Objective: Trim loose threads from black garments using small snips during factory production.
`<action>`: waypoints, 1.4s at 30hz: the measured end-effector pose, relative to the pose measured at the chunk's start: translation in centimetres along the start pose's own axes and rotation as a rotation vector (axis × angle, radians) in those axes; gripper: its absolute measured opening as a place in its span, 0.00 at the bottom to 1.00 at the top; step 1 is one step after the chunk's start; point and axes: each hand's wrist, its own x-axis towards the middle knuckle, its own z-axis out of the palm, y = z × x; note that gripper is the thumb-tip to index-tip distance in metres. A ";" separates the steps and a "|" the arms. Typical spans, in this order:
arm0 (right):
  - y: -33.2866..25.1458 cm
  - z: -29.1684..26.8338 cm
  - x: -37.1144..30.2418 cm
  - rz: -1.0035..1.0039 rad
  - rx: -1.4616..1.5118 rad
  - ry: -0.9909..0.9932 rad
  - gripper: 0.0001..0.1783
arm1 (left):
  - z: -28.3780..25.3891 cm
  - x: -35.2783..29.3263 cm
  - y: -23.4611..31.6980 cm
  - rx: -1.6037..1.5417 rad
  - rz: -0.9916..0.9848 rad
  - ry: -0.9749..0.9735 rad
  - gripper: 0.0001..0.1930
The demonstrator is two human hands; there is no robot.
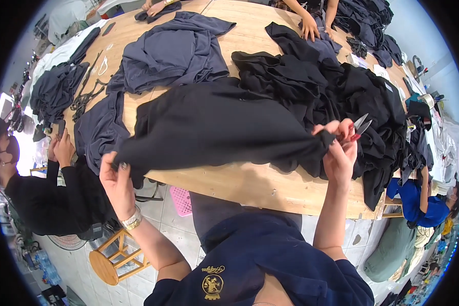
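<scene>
A black garment [214, 127] is stretched sideways between my two hands, above the near edge of the wooden table [239, 181]. My left hand [118, 176] pinches its left end, thumb and fingers closed on the cloth. At the other end my right hand [338, 145] grips a bunched corner of the fabric. That same hand also carries small thread snips [361, 125], their metal blades pointing up and outward past the fingers. Which part of the garment each hand holds is not plain from here.
Piles of black garments [382, 102] lie to the right, dark grey ones [173, 51] farther off. Across the table, a co-worker's hands [311, 26] press on cloth. Another person [46, 188] sits at the left. A wooden stool [112, 257] stands on the floor near a pink basket [180, 200].
</scene>
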 end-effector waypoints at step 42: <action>11.2 -4.3 -6.3 0.402 -0.795 0.351 0.11 | 17.6 -1.9 -17.3 0.927 0.094 -0.378 0.25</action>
